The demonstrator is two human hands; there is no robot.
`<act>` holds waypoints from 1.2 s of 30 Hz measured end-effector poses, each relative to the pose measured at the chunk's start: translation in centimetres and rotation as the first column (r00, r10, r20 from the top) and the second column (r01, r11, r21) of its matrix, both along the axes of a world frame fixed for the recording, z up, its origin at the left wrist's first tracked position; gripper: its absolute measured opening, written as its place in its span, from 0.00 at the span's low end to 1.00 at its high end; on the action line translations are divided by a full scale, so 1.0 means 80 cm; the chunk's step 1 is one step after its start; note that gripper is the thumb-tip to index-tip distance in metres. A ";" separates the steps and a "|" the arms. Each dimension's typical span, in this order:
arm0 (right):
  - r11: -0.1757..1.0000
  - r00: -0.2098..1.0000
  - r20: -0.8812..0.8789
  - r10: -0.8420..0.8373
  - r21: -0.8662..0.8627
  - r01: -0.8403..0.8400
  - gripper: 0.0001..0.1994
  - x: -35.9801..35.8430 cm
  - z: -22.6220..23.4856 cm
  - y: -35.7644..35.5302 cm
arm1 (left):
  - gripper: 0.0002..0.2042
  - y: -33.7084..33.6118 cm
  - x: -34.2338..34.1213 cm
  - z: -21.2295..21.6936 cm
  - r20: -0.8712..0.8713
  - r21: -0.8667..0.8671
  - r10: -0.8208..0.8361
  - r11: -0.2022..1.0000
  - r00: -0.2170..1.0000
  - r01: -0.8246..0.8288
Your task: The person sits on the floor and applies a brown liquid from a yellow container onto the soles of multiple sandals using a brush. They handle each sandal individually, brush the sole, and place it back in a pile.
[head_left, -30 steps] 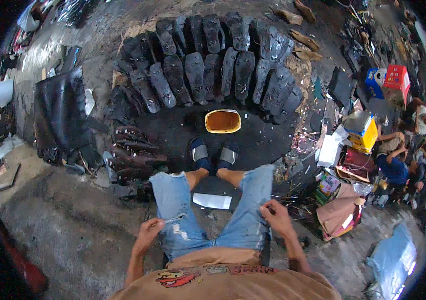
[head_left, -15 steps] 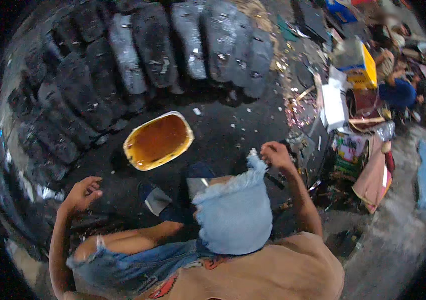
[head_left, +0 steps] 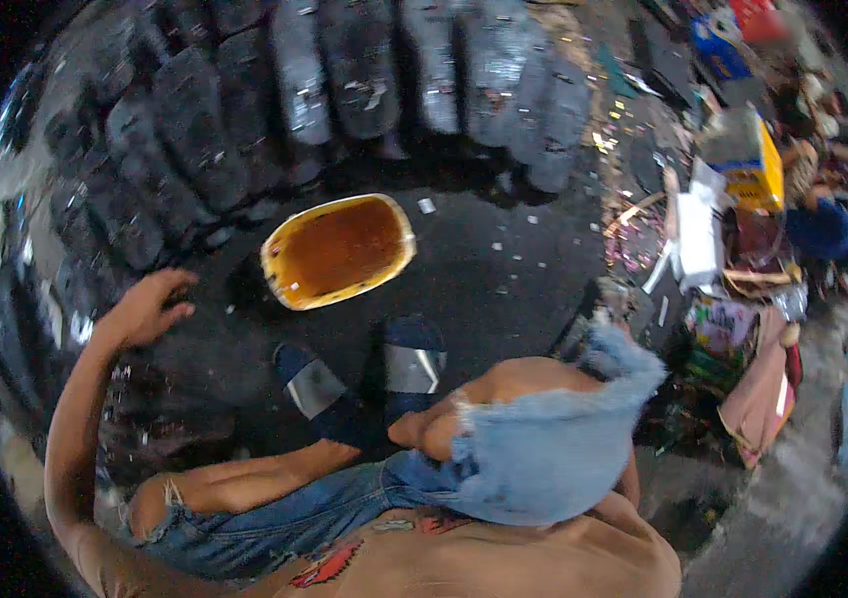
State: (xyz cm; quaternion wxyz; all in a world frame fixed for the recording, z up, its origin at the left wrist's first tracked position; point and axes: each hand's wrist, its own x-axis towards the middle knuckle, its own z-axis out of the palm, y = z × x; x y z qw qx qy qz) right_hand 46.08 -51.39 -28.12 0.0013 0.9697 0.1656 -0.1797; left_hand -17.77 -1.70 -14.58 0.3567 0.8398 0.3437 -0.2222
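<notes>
My left hand [head_left: 150,307] hangs in the air over the dark floor at the left. Its thumb and fingers are apart and hold nothing. Nearest to it are black sole-shaped pieces [head_left: 135,227], with a pale-rimmed tub [head_left: 289,301] farther right. Amber-brown liquid [head_left: 339,244] lies in the tub. My right forearm [head_left: 630,483] shows only as a sliver behind my raised knee in ragged blue denim; the knee hides the right hand.
Several black sole-shaped pieces [head_left: 359,75] stand in a curved row beyond the tub. My feet wear dark slippers [head_left: 414,359] just this side of it. Scraps, a yellow-and-blue box [head_left: 748,159], white sheets [head_left: 698,239] and a pink cloth [head_left: 758,389] clutter the right. Another person [head_left: 828,189] sits beyond them.
My left hand has moved up and forward, toward the black pieces. The right hand has gone out of sight behind my knee, which has swung right. The view has shifted slightly.
</notes>
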 end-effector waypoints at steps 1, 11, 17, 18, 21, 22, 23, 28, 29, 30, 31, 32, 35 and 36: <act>0.971 0.970 -0.048 -0.239 -0.029 0.238 0.19 0.018 -0.012 0.008 | 0.22 -0.009 -0.012 0.007 -0.007 0.021 0.043 0.999 0.999 -0.043; 0.965 0.950 0.172 0.261 -0.021 -0.262 0.18 0.017 -0.045 -0.022 | 0.22 -0.011 -0.024 -0.009 0.000 0.085 0.156 0.984 0.988 -0.156; 0.901 0.880 0.215 0.423 0.004 -0.434 0.17 0.011 -0.055 -0.059 | 0.22 -0.031 0.017 -0.016 -0.017 0.168 0.103 0.981 0.995 -0.099; 0.885 0.865 0.224 0.449 0.019 -0.465 0.17 0.008 -0.061 -0.059 | 0.22 -0.038 0.022 -0.015 -0.017 0.187 0.103 0.977 0.994 -0.098; 0.828 0.811 0.257 0.526 0.061 -0.557 0.17 0.004 -0.074 -0.067 | 0.24 -0.053 0.022 -0.017 -0.035 0.244 0.090 0.967 0.995 -0.078; 0.806 0.790 0.271 0.551 0.075 -0.588 0.17 0.003 -0.078 -0.064 | 0.24 -0.055 0.022 -0.014 -0.057 0.260 0.095 0.963 0.994 -0.077; 0.783 0.770 0.284 0.572 0.090 -0.615 0.16 0.004 -0.080 -0.064 | 0.24 -0.061 0.021 -0.011 -0.078 0.276 0.099 0.958 0.992 -0.074; 0.677 0.685 0.361 0.632 0.172 -0.716 0.16 -0.010 -0.092 -0.080 | 0.25 -0.095 0.042 0.064 -0.279 0.292 0.122 0.956 0.952 -0.036; 0.657 0.671 0.377 0.639 0.187 -0.730 0.16 -0.015 -0.095 -0.080 | 0.24 -0.106 0.048 0.081 -0.324 0.294 0.108 0.956 0.940 -0.008; 0.644 0.660 0.402 0.634 0.197 -0.739 0.16 -0.021 -0.096 -0.079 | 0.24 -0.109 0.071 0.107 -0.332 0.308 0.092 0.951 0.939 0.016; 0.629 0.649 0.419 0.635 0.207 -0.750 0.16 -0.027 -0.093 -0.083 | 0.24 -0.106 0.082 0.118 -0.318 0.321 0.084 0.947 0.944 0.024; 0.602 0.622 0.431 0.654 0.201 -0.773 0.15 -0.031 -0.097 -0.089 | 0.25 -0.111 0.086 0.129 -0.315 0.323 0.091 0.946 0.945 0.016; 0.536 0.557 0.466 0.687 0.192 -0.822 0.15 -0.033 -0.113 -0.094 | 0.26 -0.124 0.107 0.153 -0.350 0.310 0.083 0.950 0.933 0.032; 0.523 0.537 0.480 0.694 0.177 -0.834 0.15 -0.035 -0.118 -0.097 | 0.26 -0.130 0.115 0.154 -0.364 0.297 0.062 0.953 0.929 0.053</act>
